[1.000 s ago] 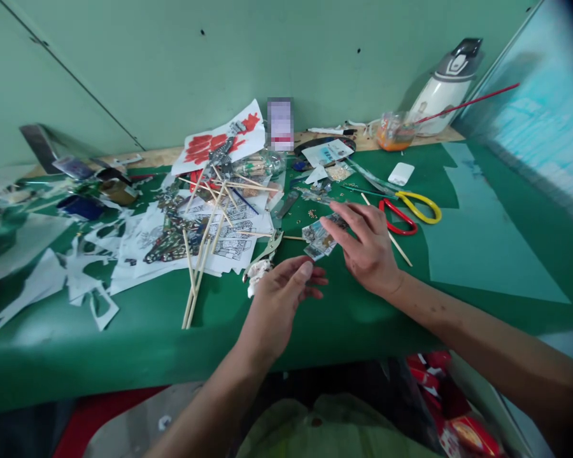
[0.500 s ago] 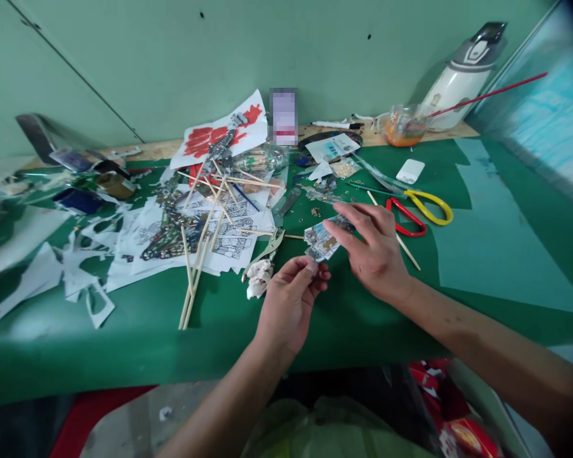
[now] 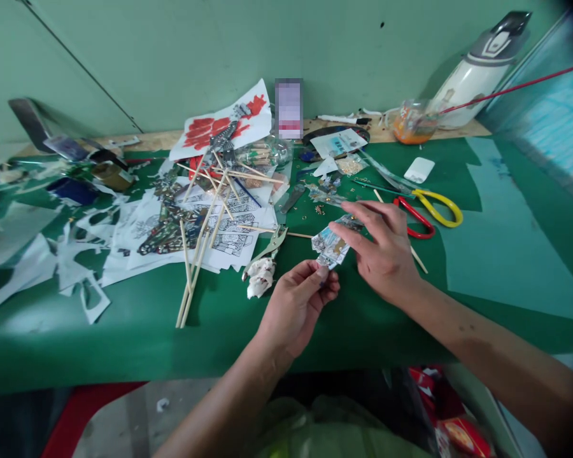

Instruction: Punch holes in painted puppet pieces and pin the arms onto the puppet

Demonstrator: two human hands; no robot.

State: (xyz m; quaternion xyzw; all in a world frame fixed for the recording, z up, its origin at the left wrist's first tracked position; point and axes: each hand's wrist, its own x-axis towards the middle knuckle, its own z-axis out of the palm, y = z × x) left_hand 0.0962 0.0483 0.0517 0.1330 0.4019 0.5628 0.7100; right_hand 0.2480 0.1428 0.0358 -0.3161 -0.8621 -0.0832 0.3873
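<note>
A small cut-out figure (image 3: pixel 333 244), printed or painted in grey, light blue and brown, is held up over the green tabletop. My left hand (image 3: pixel 300 305) pinches its lower end between thumb and fingers. On its right side, my right hand (image 3: pixel 386 254) holds the far edge, with the fingers bent over it and the thumb hidden behind. Just left of the cut-out lie pliers (image 3: pixel 273 249), their handles wrapped in something white. Behind it, several tiny metal rings (image 3: pixel 319 209) are scattered on the green cover (image 3: pixel 248 346).
Scissors (image 3: pixel 437 208) with red and yellow handles lie right of my right hand. Thin wooden sticks (image 3: pixel 201 261) cross over printed sheets (image 3: pixel 236 245) at left. Paint jars (image 3: pixel 71 191) stand far left. A cup of orange liquid (image 3: pixel 413 124) with a red stick stands back right.
The view has shifted slightly, so both hands and the cut-out appear a little farther right. The grip on the cut-out looks the same.
</note>
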